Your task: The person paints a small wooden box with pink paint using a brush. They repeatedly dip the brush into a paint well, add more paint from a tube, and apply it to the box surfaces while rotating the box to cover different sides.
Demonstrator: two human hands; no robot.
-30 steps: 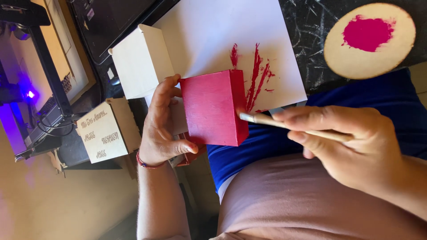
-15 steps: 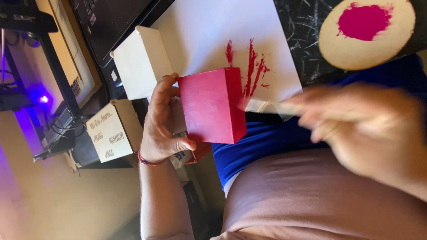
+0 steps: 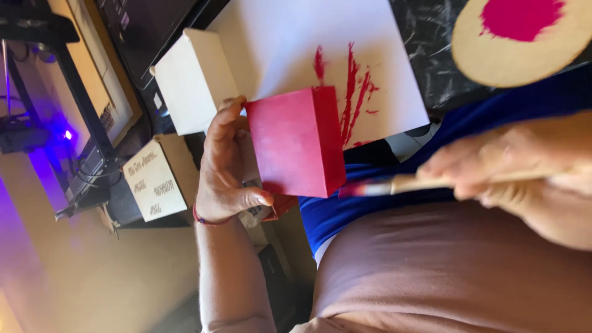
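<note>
We grip the red-painted box (image 3: 296, 143) in our left hand (image 3: 223, 169), fingers clamped on its unpainted side, above the white sheet's (image 3: 296, 43) near edge. It looks light, stiff, wet-slippery. Our right hand (image 3: 524, 176) pinches the paintbrush (image 3: 394, 185).

A dark, marbled black tabletop (image 3: 425, 74) fills the far right of the scene. At the far left stands a black-framed machine (image 3: 68, 123) with loose cables, and a small violet-blue light (image 3: 66, 134) glows inside it, tinting the nearby surface purple. Below it, along the near left, runs a plain beige wall or floor surface (image 3: 92, 277), warmly lit and blurred.
</note>
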